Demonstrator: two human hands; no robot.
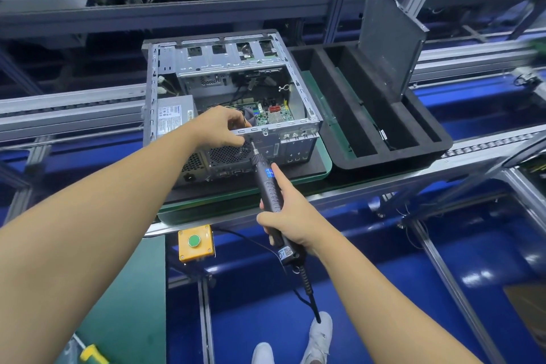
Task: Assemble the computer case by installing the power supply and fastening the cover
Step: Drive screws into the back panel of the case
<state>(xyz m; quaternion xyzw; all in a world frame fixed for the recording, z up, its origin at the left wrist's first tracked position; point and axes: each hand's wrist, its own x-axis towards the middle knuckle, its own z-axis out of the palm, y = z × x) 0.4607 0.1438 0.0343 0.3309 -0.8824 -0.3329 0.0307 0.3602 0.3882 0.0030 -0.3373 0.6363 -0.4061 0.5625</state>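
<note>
An open grey computer case (pixel 298 80) lies on its side on a green-edged pallet, its motherboard (pixel 274 114) showing. The grey power supply (pixel 174 115) sits in the case's near left corner. My left hand (pixel 221 130) grips the case's near top rail, fingers curled over the edge. My right hand (pixel 288 216) holds a black electric screwdriver (pixel 267 186), index finger stretched along its barrel. The bit tip touches the rear panel just under the rail, beside my left fingers. The dark cover panel (pixel 390 38) stands upright in a black foam tray.
The black foam tray (pixel 384 139) with long slots lies right of the case on the conveyor. A yellow box with a green button (pixel 195 242) hangs below the conveyor edge. The screwdriver's cable (pixel 308 289) drops towards my white shoes. Aluminium frame rails surround the line.
</note>
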